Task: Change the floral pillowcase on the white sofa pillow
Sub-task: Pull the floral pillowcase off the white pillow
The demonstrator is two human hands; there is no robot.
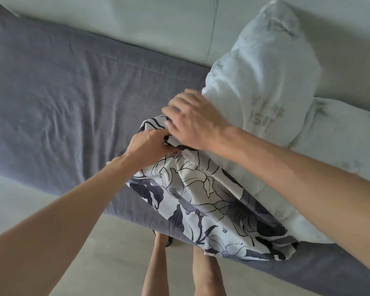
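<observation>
A floral pillowcase (pixel 209 201) in white, grey and black lies over the front edge of the sofa seat. My left hand (pixel 146 146) grips its upper edge in a fist. My right hand (pixel 193 119) hovers just above that same edge, fingers spread and blurred; whether it touches the cloth is unclear. A bare white pillow (pixel 263 82) stands upright against the sofa back, right behind my right hand. A second white pillow (pixel 333 133) lies to its right, and its lower part runs under my right forearm beside the pillowcase.
The grey seat cover (pixel 62 99) stretches wide to the left. The pale sofa back (pixel 137 20) runs along the top. Light floor (pixel 30 210) lies below, with my bare legs (pixel 179 268) close to the seat edge.
</observation>
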